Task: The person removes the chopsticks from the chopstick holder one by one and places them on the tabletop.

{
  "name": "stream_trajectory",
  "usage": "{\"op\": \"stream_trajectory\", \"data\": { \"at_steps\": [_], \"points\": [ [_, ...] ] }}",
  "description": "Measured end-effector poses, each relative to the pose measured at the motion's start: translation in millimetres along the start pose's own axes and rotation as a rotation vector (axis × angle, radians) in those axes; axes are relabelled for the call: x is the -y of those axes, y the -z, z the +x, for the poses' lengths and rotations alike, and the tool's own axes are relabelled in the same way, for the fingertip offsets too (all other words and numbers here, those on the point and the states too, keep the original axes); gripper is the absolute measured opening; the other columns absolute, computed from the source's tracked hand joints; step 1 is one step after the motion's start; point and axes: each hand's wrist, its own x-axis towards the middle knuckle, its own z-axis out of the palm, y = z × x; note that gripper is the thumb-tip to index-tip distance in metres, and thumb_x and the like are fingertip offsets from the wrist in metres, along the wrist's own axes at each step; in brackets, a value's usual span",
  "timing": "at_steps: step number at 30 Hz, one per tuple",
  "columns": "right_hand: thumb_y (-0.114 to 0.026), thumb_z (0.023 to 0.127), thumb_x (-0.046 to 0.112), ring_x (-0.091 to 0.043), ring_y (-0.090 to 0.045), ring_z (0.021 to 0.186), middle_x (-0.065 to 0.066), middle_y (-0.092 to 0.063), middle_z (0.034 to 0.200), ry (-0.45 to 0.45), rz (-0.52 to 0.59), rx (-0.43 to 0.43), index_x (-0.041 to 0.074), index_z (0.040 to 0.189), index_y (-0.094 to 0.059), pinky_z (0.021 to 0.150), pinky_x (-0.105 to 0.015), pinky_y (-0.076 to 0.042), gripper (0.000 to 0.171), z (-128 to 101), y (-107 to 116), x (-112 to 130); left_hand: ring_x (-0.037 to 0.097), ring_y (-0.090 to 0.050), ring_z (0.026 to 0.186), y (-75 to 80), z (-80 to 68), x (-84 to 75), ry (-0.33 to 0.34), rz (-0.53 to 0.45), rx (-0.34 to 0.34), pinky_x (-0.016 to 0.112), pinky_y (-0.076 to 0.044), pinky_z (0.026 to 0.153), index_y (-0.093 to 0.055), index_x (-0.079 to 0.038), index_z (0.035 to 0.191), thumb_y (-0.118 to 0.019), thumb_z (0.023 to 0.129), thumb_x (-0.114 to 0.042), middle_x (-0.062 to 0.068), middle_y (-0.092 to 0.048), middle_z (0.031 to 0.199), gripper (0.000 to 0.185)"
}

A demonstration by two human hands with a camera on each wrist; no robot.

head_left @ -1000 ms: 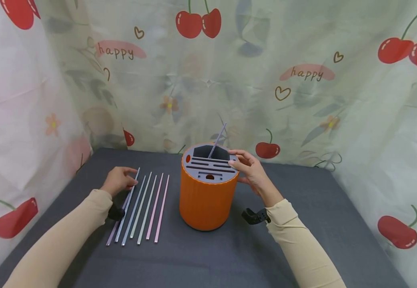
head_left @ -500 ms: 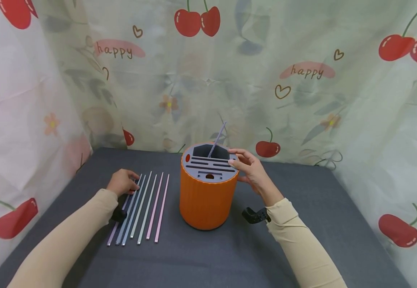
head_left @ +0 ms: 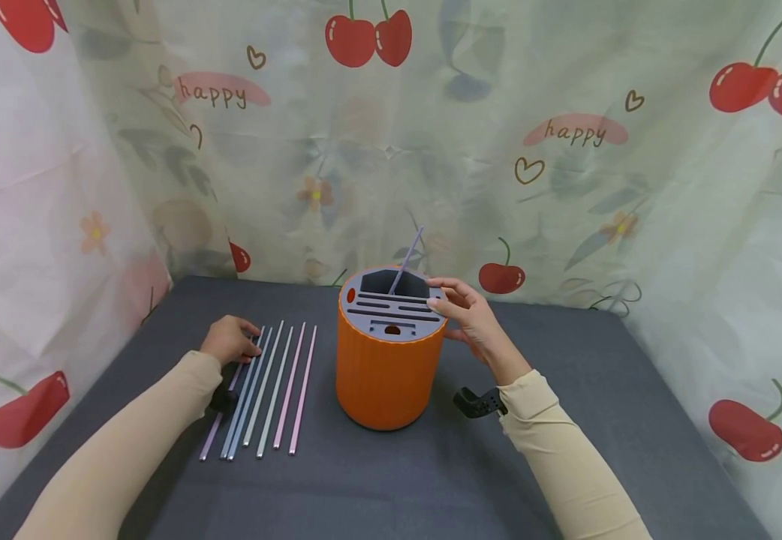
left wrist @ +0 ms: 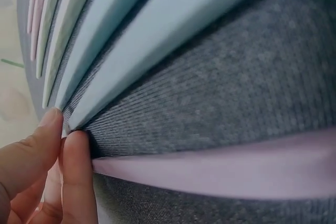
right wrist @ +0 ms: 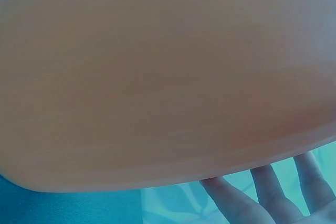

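We pinch the near end of a pale blue flat plastic stick point(left wrist: 136, 51) with our left hand point(head_left: 229, 341), in the row on the grey cloth table point(head_left: 566, 420). Our right hand point(head_left: 472, 319) rests relaxed against the ribbed orange cylindrical holder point(head_left: 384, 375).

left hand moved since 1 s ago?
Yes. The left hand has slid slightly back toward the person along the sticks; its fingers no longer reach their far tips. The orange holder stayed put.
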Motion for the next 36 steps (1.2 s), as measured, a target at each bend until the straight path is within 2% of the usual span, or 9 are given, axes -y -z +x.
{"op": "stream_trajectory", "data": {
  "at_steps": [7, 11, 14, 17, 20, 23, 26, 30, 36],
  "points": [
    [-0.064, 0.093, 0.022, -0.023, -0.054, 0.115, -0.004, -0.052, 0.133, 0.007, 0.004, 0.003, 0.026, 0.124, -0.057, 0.089, -0.046, -0.055, 0.032, 0.3, -0.1, -0.8, 0.015, -0.064, 0.067, 7.1, 1.1, -2.0, -0.005, -0.058, 0.014, 0.028, -0.059, 0.062, -0.058, 0.009, 0.124, -0.07, 0.084, 0.001, 0.027, -0.058, 0.11, 0.042],
    [-0.064, 0.094, 0.021, -0.022, -0.054, 0.113, -0.005, -0.052, 0.133, 0.009, 0.008, 0.008, 0.025, 0.125, -0.057, 0.088, -0.045, -0.056, 0.032, 0.6, -0.4, -0.6, 0.02, -0.068, 0.078, 19.1, -4.6, -20.4, -0.043, -0.127, 0.033, 0.035, -0.06, 0.075, -0.055, 0.008, 0.129, -0.067, 0.089, -0.003, 0.03, -0.057, 0.121, 0.043],
    [-0.064, 0.094, 0.021, -0.022, -0.055, 0.113, -0.006, -0.051, 0.134, 0.012, 0.003, 0.012, 0.025, 0.125, -0.057, 0.088, -0.045, -0.056, 0.032, 0.1, 0.0, -0.2, 0.017, -0.067, 0.087, 30.2, -10.8, -51.2, -0.103, -0.213, 0.069, 0.04, -0.057, 0.088, -0.05, 0.006, 0.135, -0.064, 0.093, -0.008, 0.03, -0.054, 0.129, 0.046],
    [-0.064, 0.094, 0.022, -0.022, -0.054, 0.113, -0.006, -0.051, 0.134, 0.016, -0.006, 0.016, 0.025, 0.126, -0.057, 0.088, -0.046, -0.055, 0.033, -0.6, 0.6, 0.0, 0.011, -0.064, 0.09, 40.6, -21.0, -96.7, -0.176, -0.331, 0.097, 0.039, -0.054, 0.095, -0.047, 0.003, 0.14, -0.062, 0.095, -0.011, 0.028, -0.051, 0.134, 0.049],
    [-0.064, 0.094, 0.022, -0.021, -0.054, 0.113, -0.005, -0.051, 0.133, 0.017, -0.011, 0.014, 0.024, 0.126, -0.057, 0.088, -0.046, -0.055, 0.033, -1.1, 0.6, 0.0, 0.014, -0.063, 0.1, 47.5, -35.5, -147.3, -0.253, -0.428, 0.116, 0.035, -0.053, 0.097, -0.047, -0.003, 0.141, -0.062, 0.095, -0.015, 0.023, -0.049, 0.137, 0.05],
    [-0.064, 0.093, 0.023, -0.021, -0.054, 0.113, -0.003, -0.053, 0.13, 0.012, -0.004, 0.008, 0.025, 0.125, -0.057, 0.088, -0.045, -0.055, 0.033, -1.1, 0.2, -0.1, 0.025, -0.059, 0.115, 46.6, -50.2, -193.0, -0.319, -0.507, 0.148, 0.037, -0.05, 0.101, -0.049, -0.006, 0.14, -0.062, 0.095, -0.014, 0.017, -0.049, 0.136, 0.048],
    [-0.064, 0.093, 0.022, -0.02, -0.055, 0.113, -0.003, -0.053, 0.13, 0.01, 0.001, 0.005, 0.026, 0.125, -0.057, 0.087, -0.044, -0.056, 0.032, -0.8, -0.1, -0.4, 0.029, -0.056, 0.121, 37.9, -59.3, -228.2, -0.362, -0.538, 0.188, 0.038, -0.049, 0.102, -0.051, -0.007, 0.137, -0.063, 0.094, -0.011, 0.016, -0.052, 0.134, 0.045],
    [-0.064, 0.094, 0.022, -0.021, -0.055, 0.112, -0.004, -0.052, 0.132, 0.012, 0.0, 0.005, 0.026, 0.124, -0.058, 0.088, -0.044, -0.056, 0.031, -0.7, 0.1, -0.4, 0.027, -0.059, 0.116, 20.3, -62.4, -257.0, -0.368, -0.511, 0.236, 0.035, -0.052, 0.098, -0.054, -0.006, 0.134, -0.064, 0.093, -0.008, 0.015, -0.055, 0.131, 0.042],
    [-0.064, 0.094, 0.022, -0.022, -0.055, 0.112, -0.004, -0.052, 0.13, 0.013, -0.007, -0.001, 0.027, 0.123, -0.058, 0.089, -0.047, -0.055, 0.03, -0.1, 0.2, -0.8, 0.025, -0.06, 0.115, -2.8, -57.4, -274.3, -0.334, -0.425, 0.296, 0.032, -0.054, 0.094, -0.058, -0.006, 0.129, -0.065, 0.092, -0.007, 0.014, -0.058, 0.131, 0.038]
  ]
}}
